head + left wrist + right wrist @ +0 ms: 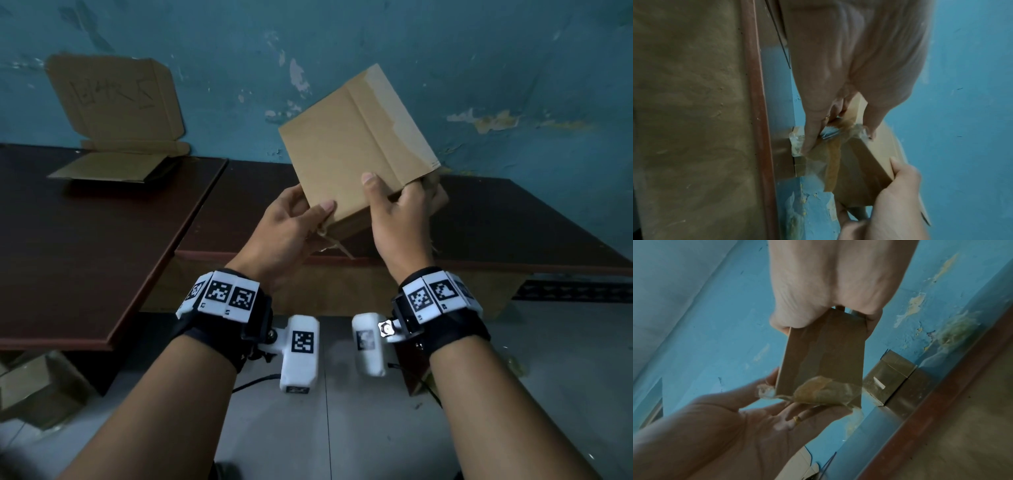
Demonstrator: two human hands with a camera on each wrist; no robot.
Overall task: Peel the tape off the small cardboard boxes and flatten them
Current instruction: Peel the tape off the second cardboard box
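Note:
A small brown cardboard box (346,150) is held up in the air in front of the blue wall, tilted, its broad face toward me. My left hand (294,222) grips its lower left corner, thumb on the face, fingers underneath. My right hand (397,205) grips the lower right edge, thumb on the face. Crumpled clear tape (822,391) hangs loose from the box's (822,353) lower end, against my left fingers (789,408). The left wrist view shows the same tape (830,134) bunched between my left fingers (812,138) on the box (859,167).
Two dark brown tables (85,246) stand against the wall. A cardboard sign with writing (113,96) leans on the wall over flattened cardboard (113,168) at the back left. More cardboard boxes (37,387) sit on the floor at the lower left.

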